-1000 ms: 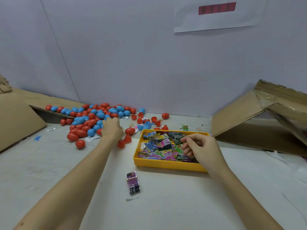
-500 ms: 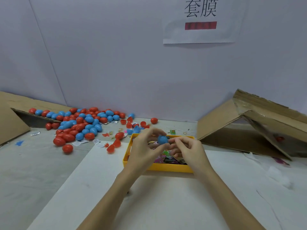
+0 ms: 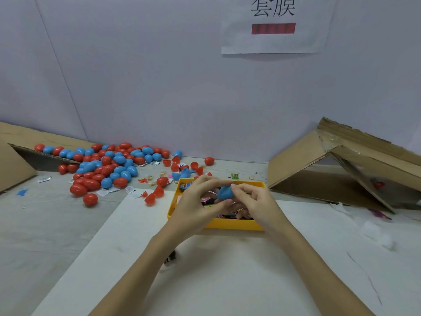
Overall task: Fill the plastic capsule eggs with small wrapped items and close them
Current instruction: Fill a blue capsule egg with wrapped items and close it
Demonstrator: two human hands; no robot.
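Observation:
Both hands meet above the yellow tray [image 3: 234,224]. A blue capsule egg [image 3: 224,193] sits between them: my left hand [image 3: 196,204] holds it with thumb and fingertips, and my right hand [image 3: 255,201] pinches its right side. The tray holds several small colourful wrapped items [image 3: 185,185], mostly hidden behind my hands. A pile of red and blue capsule eggs [image 3: 107,165] lies on the table at the back left, with loose red halves [image 3: 157,193] near the tray.
An open cardboard box [image 3: 337,169] lies on its side at the right. Cardboard flaps [image 3: 13,165] sit at the far left. One small wrapped item [image 3: 170,258] lies on the white sheet [image 3: 216,270] under my left forearm. A wall with a paper sign [image 3: 273,26] stands behind.
My left hand left the egg pile with a blue egg and my right hand left the tray; both met over the tray. The egg has since turned slightly between the fingers.

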